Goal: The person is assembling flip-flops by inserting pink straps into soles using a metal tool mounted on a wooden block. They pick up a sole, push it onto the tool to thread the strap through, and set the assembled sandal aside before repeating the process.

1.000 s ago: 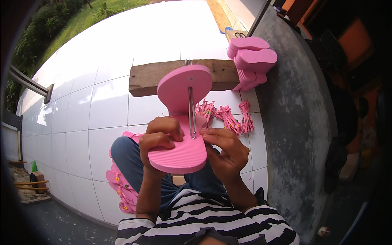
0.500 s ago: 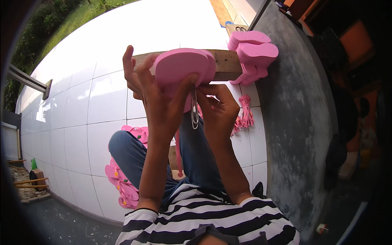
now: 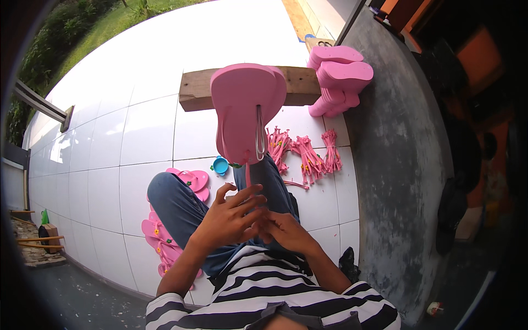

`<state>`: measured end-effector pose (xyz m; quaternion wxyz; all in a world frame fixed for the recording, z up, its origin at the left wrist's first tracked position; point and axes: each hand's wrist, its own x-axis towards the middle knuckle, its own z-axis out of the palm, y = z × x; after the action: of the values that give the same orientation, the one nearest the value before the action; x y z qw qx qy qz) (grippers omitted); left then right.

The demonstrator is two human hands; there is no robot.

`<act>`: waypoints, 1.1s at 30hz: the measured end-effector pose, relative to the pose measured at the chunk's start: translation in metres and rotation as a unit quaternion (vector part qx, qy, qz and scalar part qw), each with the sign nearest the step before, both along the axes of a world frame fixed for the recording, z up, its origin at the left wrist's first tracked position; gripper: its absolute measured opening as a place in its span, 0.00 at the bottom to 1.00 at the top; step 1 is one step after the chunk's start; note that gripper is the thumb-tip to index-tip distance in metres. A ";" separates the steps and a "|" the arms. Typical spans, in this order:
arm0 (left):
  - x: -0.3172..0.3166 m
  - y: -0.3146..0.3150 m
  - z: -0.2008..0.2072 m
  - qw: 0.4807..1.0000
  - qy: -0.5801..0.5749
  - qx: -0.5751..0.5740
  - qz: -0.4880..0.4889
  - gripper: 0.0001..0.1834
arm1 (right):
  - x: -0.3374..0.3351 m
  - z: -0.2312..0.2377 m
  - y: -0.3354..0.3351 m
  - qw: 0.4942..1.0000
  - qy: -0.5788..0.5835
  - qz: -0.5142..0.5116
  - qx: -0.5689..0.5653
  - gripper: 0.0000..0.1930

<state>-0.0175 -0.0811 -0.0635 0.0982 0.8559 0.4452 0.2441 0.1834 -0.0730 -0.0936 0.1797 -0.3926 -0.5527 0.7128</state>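
Observation:
A pink flip-flop sole [image 3: 234,110] lies on a wooden beam [image 3: 195,88], with another sole edge showing behind it. A looped metal wire tool [image 3: 259,135] sticks out from the sole's face. From the sole's narrow end a pink strap [image 3: 247,175] hangs toward my lap, its lower end hidden behind my fingers. My left hand [image 3: 228,217] is over the strap, outer fingers spread, thumb side curled in. My right hand [image 3: 286,231] meets it with fingers pressed together; what they pinch is hidden.
Stacked pink soles [image 3: 344,77] stand at the beam's right end. Bundles of pink straps [image 3: 308,157] lie on the tiles below. A small blue cup [image 3: 220,165] is beside my knee. Finished flip-flops [image 3: 159,239] with flower trims lie left of my leg.
Both hands have left the sole and metal tool and come down toward my lap, meeting at the strap's lower part. The tool stays in the sole.

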 end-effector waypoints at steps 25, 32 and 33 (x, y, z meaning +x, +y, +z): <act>0.049 0.030 -0.008 0.938 -0.190 0.226 0.180 0.14 | -0.040 0.063 0.073 0.903 0.261 -0.311 0.140 0.09; -0.014 0.069 0.042 0.886 -0.203 0.318 0.269 0.22 | -0.042 0.076 0.085 0.920 0.341 -0.165 0.096 0.12; -0.022 0.078 0.048 0.889 -0.205 0.299 0.281 0.26 | -0.042 0.075 0.085 0.923 0.339 -0.158 0.094 0.12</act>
<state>-0.0393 -0.0034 -0.0152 -0.1461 0.6149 0.5427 0.5532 0.1411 0.0119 -0.0185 0.5026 -0.1907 -0.4541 0.7105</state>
